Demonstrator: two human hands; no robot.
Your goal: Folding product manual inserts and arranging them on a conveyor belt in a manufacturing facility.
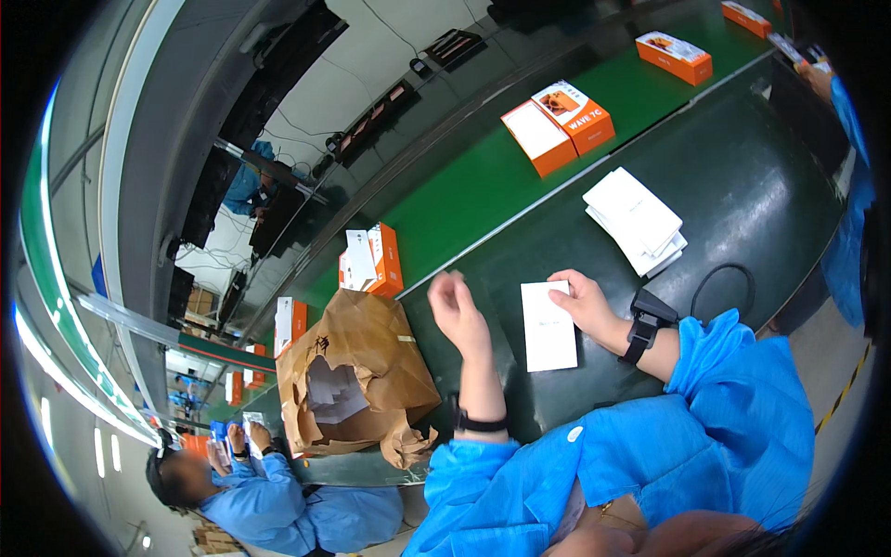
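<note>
My right hand (585, 302) pinches a white booklet (549, 339) by its upper right corner, thumb on top, over the dark green worktable (506, 260). My left hand (455, 311) is raised to the left of the booklet, its fingers loosely bent and apart, with nothing visible in them. Further right lies an uneven stack of similar white booklets (634, 215). Left of my left hand stands a torn brown paper bag (394, 348), its ragged hole showing white papers (336, 395) inside.
A green conveyor belt (455, 223) runs along the table's far side. On it sit orange-and-white boxes (580, 121), another box (682, 60) farther right, and an open-looking box (385, 260) behind the bag. Co-workers in blue sit at left (264, 511) and far right (845, 251).
</note>
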